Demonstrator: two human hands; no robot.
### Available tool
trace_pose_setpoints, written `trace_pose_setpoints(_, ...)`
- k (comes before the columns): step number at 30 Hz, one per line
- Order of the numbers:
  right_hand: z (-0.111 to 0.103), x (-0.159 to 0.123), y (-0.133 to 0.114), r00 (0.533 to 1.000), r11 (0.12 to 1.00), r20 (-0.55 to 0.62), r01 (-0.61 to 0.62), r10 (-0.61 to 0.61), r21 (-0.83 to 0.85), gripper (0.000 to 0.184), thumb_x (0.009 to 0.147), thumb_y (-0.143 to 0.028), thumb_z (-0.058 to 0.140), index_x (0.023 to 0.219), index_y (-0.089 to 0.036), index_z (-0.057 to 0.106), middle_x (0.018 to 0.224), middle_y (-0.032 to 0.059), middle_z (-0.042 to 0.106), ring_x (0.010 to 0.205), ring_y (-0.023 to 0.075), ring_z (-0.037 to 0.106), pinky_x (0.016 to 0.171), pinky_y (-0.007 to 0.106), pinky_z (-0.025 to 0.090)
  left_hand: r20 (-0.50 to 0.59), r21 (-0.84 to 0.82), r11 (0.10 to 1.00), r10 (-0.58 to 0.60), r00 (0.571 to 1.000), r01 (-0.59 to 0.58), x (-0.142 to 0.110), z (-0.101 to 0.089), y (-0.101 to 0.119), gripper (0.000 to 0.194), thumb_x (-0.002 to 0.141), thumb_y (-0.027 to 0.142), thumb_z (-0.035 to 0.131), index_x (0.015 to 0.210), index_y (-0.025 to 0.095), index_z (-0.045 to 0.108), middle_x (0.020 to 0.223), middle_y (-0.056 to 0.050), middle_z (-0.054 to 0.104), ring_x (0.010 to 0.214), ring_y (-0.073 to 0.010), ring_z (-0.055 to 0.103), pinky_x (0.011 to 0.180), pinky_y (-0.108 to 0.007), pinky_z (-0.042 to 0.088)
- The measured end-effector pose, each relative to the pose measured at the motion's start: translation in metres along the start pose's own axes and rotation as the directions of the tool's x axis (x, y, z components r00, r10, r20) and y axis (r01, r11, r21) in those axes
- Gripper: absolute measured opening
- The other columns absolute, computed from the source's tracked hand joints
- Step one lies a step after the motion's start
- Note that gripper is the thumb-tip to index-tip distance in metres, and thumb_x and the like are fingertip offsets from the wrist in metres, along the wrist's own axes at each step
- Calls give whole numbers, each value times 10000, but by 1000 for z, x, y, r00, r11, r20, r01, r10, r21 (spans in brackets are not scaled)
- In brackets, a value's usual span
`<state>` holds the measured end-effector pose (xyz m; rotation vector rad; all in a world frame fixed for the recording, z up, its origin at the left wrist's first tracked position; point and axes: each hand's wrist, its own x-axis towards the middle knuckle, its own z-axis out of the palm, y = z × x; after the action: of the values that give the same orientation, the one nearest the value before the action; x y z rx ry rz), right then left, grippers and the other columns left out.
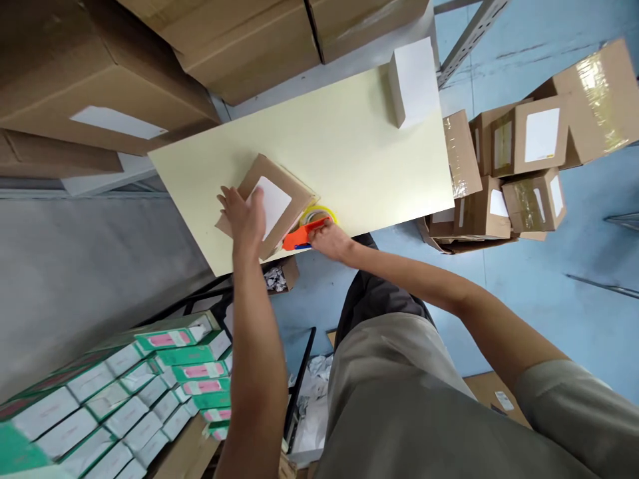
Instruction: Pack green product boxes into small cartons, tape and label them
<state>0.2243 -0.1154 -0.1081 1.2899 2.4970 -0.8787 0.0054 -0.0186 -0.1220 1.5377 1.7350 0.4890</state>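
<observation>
The brown cardboard box (298,194) sat near the front edge of the pale yellow tabletop (349,146), turned at an angle to it; a white paper label (274,205) lay on its upper face. Through the head camera I had the left hand (244,219) spread wide over the box's left side, thumb by the label, fingers toward the edge; it was blurred, so I could not tell how hard it pressed. My right hand (329,239) was closed around an orange-red plastic tape dispenser (298,237), held close beside the box's near right side; a yellow-rimmed tape roll (333,213) showed just beyond the fingers.

As for progress, I judged the label already on and the visible upper face closed; I could not see whether the sides were fully sealed, nor whether any tape ran from dispenser to box, so what sealing remained was unclear to me.

Farther out, a plain white upright box (418,83) stood at the far right corner; labelled cardboard cartons (542,133) were heaped beyond the right edge; green-and-white boxes (124,419) were stacked low on the left.
</observation>
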Motion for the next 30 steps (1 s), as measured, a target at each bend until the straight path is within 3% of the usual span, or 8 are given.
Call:
trace_pose_setpoints(2, 8, 5, -24, 1000, 1000, 26, 4, -4, 4, 388, 1037, 36, 451, 1255, -36, 764, 1158, 201, 856, 1019, 291, 815, 1066, 453, 528, -133, 7, 989, -146, 980, 149, -1, 28, 23, 1014, 933, 902, 649, 1585, 128, 586, 1917, -233, 158, 1735, -422, -310, 1411, -729, -64)
trace_pose_setpoints(5, 16, 6, -45, 999, 999, 7, -43, 43, 20, 400, 1045, 42, 405, 1246, -17, 746, 1137, 229, 844, 1003, 289, 803, 1017, 446, 531, -47, 42, 997, -57, 997, 59, -8, 58, 47, 914, 947, 861, 686, 1521, 151, 649, 1916, -207, 197, 1663, -345, -449, 1410, -721, 0)
trace_pose_setpoints(8, 22, -2, -47, 996, 996, -29, -87, 88, 28, 362, 1063, 16, 422, 1271, -17, 716, 1157, 243, 838, 1053, 296, 801, 1061, 444, 515, 34, 53, 998, -39, 999, 38, -13, 65, 58, 776, 1004, 730, 710, 1525, 158, 659, 1903, -197, 248, 1684, -346, -414, 1379, -748, 73)
trace_pose_setpoints(10, 26, -13, -41, 997, 997, -29, -73, 74, 28, 338, 1080, -8, 433, 1286, -35, 699, 1166, 233, 839, 1079, 291, 803, 1101, 436, 504, 28, 64, 997, -47, 999, 45, -15, 63, 59, 784, 945, 653, 797, 1575, 215, 636, 1906, -173, 255, 1737, -378, -312, 1398, -760, 50)
trace_pose_setpoints(14, 33, -51, -14, 996, 996, 14, -85, 85, 29, 288, 1140, -136, 490, 1347, -40, 666, 1185, 230, 838, 1102, 297, 810, 1157, 433, 488, 100, 69, 998, 6, 995, -12, -16, 59, 58, 945, 821, 556, 898, 1672, 331, 555, 1910, -124, 251, 1790, -443, -85, 1433, -765, 0)
trace_pose_setpoints(21, 30, -126, 79, 950, 949, 10, -313, 313, -37, 458, 1173, -405, 558, 1424, -27, 618, 1246, 268, 819, 1155, 359, 778, 1153, 486, 491, 50, -6, 997, 83, 995, -83, -17, 60, 54, 1021, 842, 510, 881, 1749, 342, 443, 1909, -108, 261, 1798, -416, -85, 1433, -757, -50)
trace_pose_setpoints(25, 18, -104, 105, 935, 935, -70, -351, 348, -40, 468, 1201, -442, 465, 1383, -40, 618, 1215, 246, 816, 1126, 359, 766, 1152, 519, 501, 59, -17, 997, 72, 996, -71, -22, 52, 56, 1012, 843, 445, 868, 1750, 327, 434, 1913, -113, 244, 1799, -423, -64, 1435, -760, -35)
trace_pose_setpoints(30, 3, -42, 89, 966, 970, -107, -241, 236, -36, 432, 1209, -342, 351, 1386, -59, 625, 1224, 214, 804, 1168, 352, 756, 1210, 554, 465, 25, 84, 985, 148, 989, -150, -34, 36, 51, 986, 809, 343, 843, 1720, 290, 470, 1921, -95, 223, 1777, -395, -202, 1433, -718, -142)
